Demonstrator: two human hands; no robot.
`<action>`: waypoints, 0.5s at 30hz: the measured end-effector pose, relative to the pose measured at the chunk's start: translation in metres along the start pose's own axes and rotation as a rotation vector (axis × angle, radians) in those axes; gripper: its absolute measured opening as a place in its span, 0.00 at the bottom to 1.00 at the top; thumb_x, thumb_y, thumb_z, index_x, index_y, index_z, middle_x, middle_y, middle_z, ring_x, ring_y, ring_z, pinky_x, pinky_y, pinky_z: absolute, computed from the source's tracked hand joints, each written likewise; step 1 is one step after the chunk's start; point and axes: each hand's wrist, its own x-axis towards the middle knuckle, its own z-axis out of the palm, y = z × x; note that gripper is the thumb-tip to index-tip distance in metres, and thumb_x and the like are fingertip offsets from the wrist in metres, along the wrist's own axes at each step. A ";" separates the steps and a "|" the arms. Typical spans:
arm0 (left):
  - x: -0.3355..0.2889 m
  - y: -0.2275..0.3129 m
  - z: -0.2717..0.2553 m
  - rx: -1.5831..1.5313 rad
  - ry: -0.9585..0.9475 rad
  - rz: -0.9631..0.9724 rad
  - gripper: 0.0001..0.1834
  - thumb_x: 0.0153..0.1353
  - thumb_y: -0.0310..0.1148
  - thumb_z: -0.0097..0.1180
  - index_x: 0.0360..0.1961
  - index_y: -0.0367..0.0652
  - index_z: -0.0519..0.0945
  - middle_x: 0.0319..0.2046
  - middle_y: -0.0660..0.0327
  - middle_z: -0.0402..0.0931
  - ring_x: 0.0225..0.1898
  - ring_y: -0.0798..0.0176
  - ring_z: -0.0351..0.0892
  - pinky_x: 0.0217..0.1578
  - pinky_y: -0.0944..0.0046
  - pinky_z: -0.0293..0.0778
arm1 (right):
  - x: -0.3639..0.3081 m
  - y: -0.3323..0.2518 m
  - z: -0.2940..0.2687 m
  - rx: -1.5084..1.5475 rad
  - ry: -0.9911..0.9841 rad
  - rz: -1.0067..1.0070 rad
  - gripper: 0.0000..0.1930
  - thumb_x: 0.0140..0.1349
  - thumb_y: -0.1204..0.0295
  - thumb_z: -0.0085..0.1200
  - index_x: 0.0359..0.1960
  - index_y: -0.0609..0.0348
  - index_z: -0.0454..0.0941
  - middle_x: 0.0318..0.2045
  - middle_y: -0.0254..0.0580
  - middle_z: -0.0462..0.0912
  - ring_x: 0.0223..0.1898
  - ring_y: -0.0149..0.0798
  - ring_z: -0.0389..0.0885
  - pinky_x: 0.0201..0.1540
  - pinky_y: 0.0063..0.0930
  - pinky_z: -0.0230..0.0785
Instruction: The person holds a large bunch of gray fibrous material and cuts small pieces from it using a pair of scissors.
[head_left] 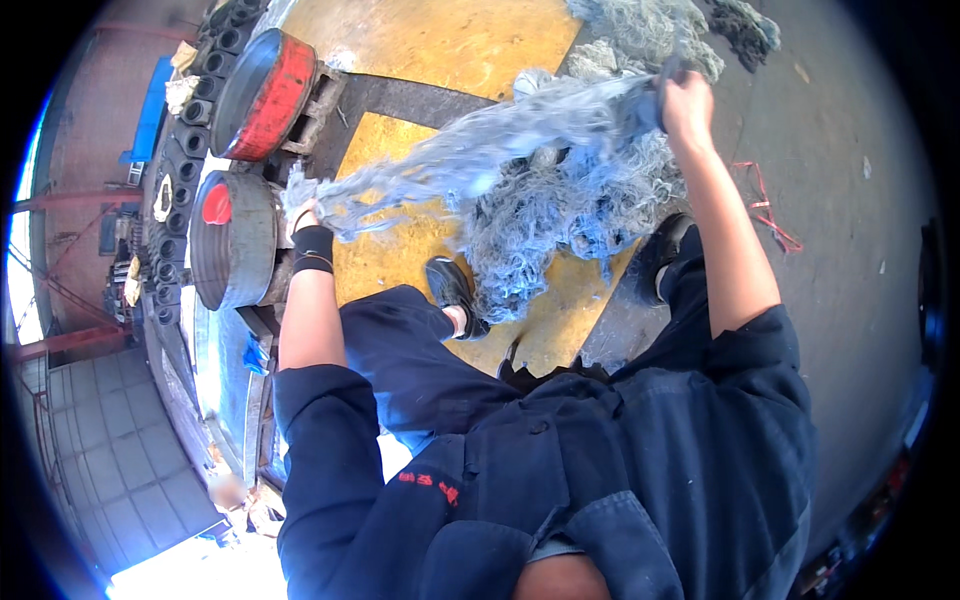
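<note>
A long strand of tangled grey-blue thread waste (470, 145) stretches between my two hands, blurred by motion. My left hand (304, 218), with a black band at the wrist, is closed on its left end beside a grey drum. At the upper right my right hand (687, 103) grips the other end, arm stretched far out. Below the strand lies a big heap of the same loose thread (560, 220), close to my feet. More of the pale thread (645, 35) is piled at the far side, just beyond my right hand.
On the left stand a red-sided drum (275, 100) and a grey drum (250, 240) with a red patch. Behind them many dark tubes (185, 170) are stacked. Yellow boards (430, 40) lie on the floor. A red cord (765, 205) and a dark thread clump (742, 30) lie right.
</note>
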 end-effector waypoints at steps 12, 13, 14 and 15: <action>0.013 -0.216 -0.100 -0.293 -0.050 -0.216 0.34 0.48 0.57 0.59 0.41 0.33 0.79 0.43 0.50 0.77 0.44 0.56 0.77 0.46 0.61 0.69 | 0.021 0.003 -0.021 0.847 0.070 0.264 0.07 0.50 0.75 0.57 0.22 0.67 0.73 0.18 0.36 0.74 0.19 0.32 0.72 0.22 0.26 0.64; 0.005 -0.257 -0.108 -0.483 0.003 -0.323 0.32 0.47 0.54 0.61 0.41 0.33 0.79 0.42 0.51 0.78 0.42 0.55 0.77 0.44 0.61 0.70 | 0.012 -0.006 -0.012 0.896 0.055 0.262 0.08 0.51 0.75 0.57 0.21 0.67 0.73 0.18 0.36 0.74 0.19 0.31 0.72 0.22 0.26 0.62; -0.012 -0.274 -0.096 -0.634 0.054 -0.347 0.30 0.46 0.51 0.64 0.40 0.33 0.79 0.40 0.52 0.78 0.41 0.55 0.77 0.43 0.60 0.71 | 0.012 -0.006 -0.017 0.828 0.013 0.218 0.08 0.51 0.75 0.58 0.21 0.67 0.73 0.18 0.36 0.73 0.18 0.30 0.70 0.21 0.24 0.61; -0.033 -0.303 -0.104 -0.730 0.097 -0.387 0.29 0.45 0.48 0.65 0.40 0.33 0.78 0.39 0.53 0.79 0.40 0.55 0.77 0.42 0.60 0.71 | 0.009 -0.010 -0.016 0.776 -0.004 0.194 0.08 0.51 0.75 0.58 0.23 0.68 0.74 0.18 0.35 0.72 0.17 0.30 0.69 0.21 0.22 0.60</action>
